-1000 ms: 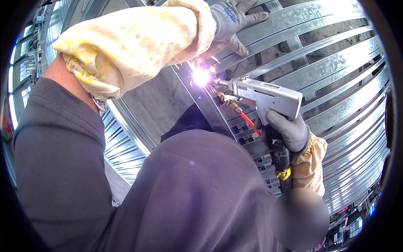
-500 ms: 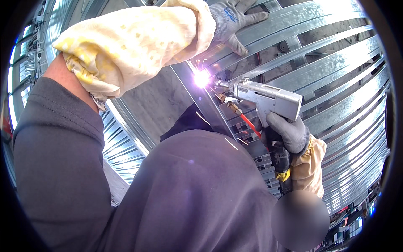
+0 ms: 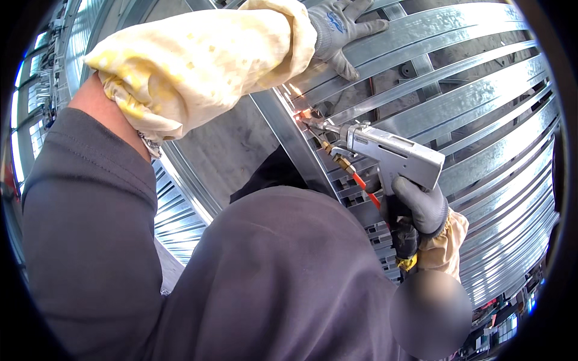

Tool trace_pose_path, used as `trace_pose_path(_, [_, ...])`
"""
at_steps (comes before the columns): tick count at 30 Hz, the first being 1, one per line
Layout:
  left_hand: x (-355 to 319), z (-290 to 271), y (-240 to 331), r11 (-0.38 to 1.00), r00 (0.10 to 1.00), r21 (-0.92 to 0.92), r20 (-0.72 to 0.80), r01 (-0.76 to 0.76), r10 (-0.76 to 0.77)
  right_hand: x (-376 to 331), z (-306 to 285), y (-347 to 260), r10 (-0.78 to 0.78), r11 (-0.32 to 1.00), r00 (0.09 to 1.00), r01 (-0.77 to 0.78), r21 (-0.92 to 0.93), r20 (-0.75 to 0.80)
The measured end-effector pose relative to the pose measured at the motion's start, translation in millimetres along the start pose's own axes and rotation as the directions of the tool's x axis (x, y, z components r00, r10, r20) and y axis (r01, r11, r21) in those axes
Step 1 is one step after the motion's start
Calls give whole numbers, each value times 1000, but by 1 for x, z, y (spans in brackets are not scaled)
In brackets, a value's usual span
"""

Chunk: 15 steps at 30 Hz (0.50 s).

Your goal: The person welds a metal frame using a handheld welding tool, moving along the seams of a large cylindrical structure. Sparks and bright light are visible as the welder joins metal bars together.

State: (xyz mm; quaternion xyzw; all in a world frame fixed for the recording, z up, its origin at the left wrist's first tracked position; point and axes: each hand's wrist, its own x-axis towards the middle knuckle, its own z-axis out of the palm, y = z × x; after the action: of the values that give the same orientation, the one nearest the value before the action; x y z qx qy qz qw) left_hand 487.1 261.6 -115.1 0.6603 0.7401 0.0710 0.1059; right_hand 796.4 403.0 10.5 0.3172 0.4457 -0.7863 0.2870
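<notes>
My right hand (image 3: pixel 421 207), in a grey glove, is wrapped round the grip of a silver welding gun (image 3: pixel 397 153). The gun's nozzle meets the joint at the edge of a galvanized steel frame (image 3: pixel 295 144), where a small orange glow and a few sparks show. A red hose (image 3: pixel 366 189) with brass fittings runs along under the gun. My left hand (image 3: pixel 346 36), also gloved, lies with spread fingers on the metal slats (image 3: pixel 415 45) beyond the weld spot. A cream, yellow-stained sleeve cover (image 3: pixel 198 66) wraps my left forearm.
Long parallel steel slats (image 3: pixel 481 126) with gaps between them fill the right side. More ribbed metal lengths (image 3: pixel 177 210) lie lower left. Concrete floor (image 3: pixel 226 144) shows between the frame members. A blurred round patch covers the lower right.
The bright white-purple arc at the nozzle has died down to a small orange glow. The welding gun and my right hand have shifted slightly right and down. My left hand stays spread on the slats.
</notes>
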Motion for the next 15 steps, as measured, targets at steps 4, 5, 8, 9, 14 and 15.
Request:
trace_pose_path(4, [-8,-23,6,1000,996,6,86,19,-19,-2,2,-3,-66,998,998,66,-6,-7])
trace_pose_path(5, [-7,-42,12,997,979,-60,200,43,-30,-1,4,-7,-66,998,998,66,-6,-11])
trace_pose_path(8, [-15,-55,13,944,963,-203,120,260,-240,5,17,-26,-70,997,997,70,-22,-8])
trace_pose_path(9, [-28,-55,11,902,955,-345,-51,259,-293,9,22,-31,-80,996,997,79,-29,-11])
trace_pose_path(14, [-119,-58,81,513,644,-826,-265,232,-718,32,29,-43,-45,996,999,43,-80,-22])
trace_pose_path(15, [-137,-54,109,479,635,-798,-162,366,-755,36,30,-42,-60,996,998,57,-73,-34])
